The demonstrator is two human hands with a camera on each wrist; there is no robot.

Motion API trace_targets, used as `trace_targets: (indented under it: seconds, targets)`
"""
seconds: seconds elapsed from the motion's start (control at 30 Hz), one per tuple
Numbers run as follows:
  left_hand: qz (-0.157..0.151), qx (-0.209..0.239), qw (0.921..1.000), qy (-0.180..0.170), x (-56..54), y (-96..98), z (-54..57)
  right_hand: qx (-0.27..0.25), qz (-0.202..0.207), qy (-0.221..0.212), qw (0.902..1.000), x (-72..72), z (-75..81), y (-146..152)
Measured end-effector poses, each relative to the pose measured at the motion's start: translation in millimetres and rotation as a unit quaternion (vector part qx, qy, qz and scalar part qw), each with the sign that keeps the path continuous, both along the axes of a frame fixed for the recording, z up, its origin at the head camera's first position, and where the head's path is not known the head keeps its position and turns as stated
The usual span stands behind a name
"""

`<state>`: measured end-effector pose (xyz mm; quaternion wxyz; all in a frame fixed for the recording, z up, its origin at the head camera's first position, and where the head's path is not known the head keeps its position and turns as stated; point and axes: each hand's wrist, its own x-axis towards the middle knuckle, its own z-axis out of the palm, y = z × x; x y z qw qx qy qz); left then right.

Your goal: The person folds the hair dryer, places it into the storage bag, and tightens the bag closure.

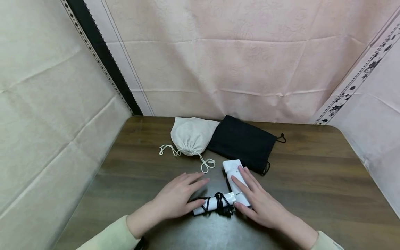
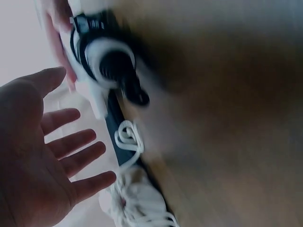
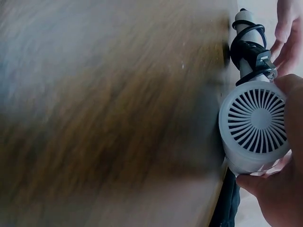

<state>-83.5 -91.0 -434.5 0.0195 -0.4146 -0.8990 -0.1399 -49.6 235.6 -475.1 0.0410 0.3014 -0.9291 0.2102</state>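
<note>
A white hair dryer (image 1: 232, 178) with its black cord (image 1: 222, 205) wound round the handle (image 1: 200, 210) is on the wooden table. My right hand (image 1: 260, 205) holds its barrel from above, thumb on one side and fingers across the other. In the right wrist view the round slotted grille (image 3: 260, 118) at the barrel's end shows between thumb and fingers. My left hand (image 1: 176, 198) hovers beside the handle end, fingers spread and relaxed, with nothing in its palm in the left wrist view. Beyond lie a white drawstring pouch (image 1: 193, 135) and a black drawstring bag (image 1: 242, 142).
The white pouch's cord loops (image 1: 206, 165) trail toward the left hand. One corner of the black bag is close to the dryer's barrel. Pale cloth (image 1: 218, 69) hangs behind the brown table (image 1: 312, 173), and more cloth (image 1: 62, 139) covers both sides.
</note>
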Motion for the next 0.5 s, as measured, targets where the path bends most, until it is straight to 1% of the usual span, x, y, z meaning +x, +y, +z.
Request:
trace_targets:
  seconds: [0.1, 0.23, 0.37, 0.5]
  targets:
    - [-0.002, -0.013, 0.9999, -0.003, 11.1, 7.1, -1.6, -0.006, 0.005, 0.009, 0.9999, -1.9, -1.4, -1]
    - [0.01, -0.022, 0.9996, -0.014, 22.0, 13.1, -5.4, -0.01, 0.01, 0.012, 0.9998, -4.5, -2.5, -1]
    - [0.026, -0.022, 0.9993, -0.014, 28.5, 16.1, -9.6, -0.015, 0.02, 0.006, 0.9997, -7.8, -1.1, 0]
    - [0.033, -0.021, 0.9992, -0.012, 31.5, 18.3, -11.7, -0.01, 0.028, 0.007, 0.9995, -12.2, 1.8, 2]
